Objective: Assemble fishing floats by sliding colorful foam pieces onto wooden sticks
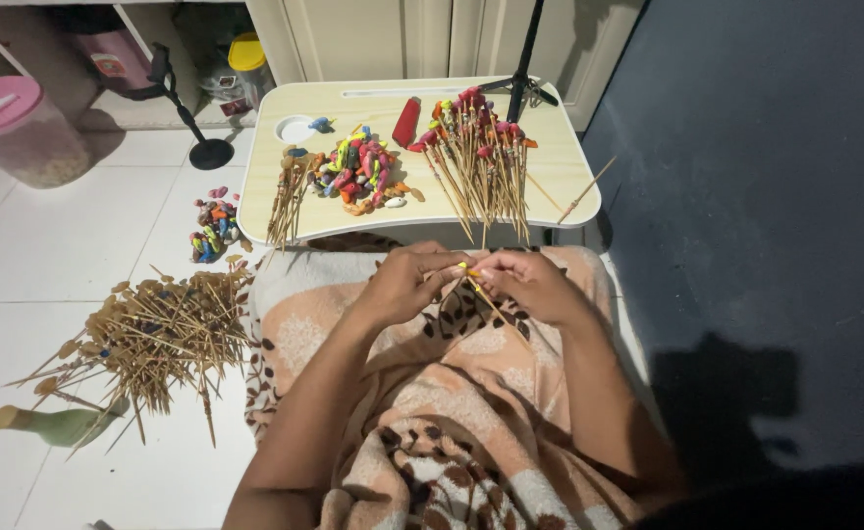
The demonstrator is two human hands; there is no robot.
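Here a thin wooden stick point(486, 299) with a yellow balloon point(468, 269) at its tip is pinched between the left hand point(407, 285) and the right hand point(525, 285), both closed on it above the patterned blanket point(452, 412). On the desk point(560, 172) a bundle of finished balloon sticks point(476, 147) is laid beside a heap of loose balloons point(358, 177). Much appears left: a large pile of bare sticks point(157, 334) is spread on the floor point(49, 245).

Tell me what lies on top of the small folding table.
On the folding table: a heap of coloured balloons, bare sticks, finished balloon sticks, a red piece. What lies beneath the heaps is covered.
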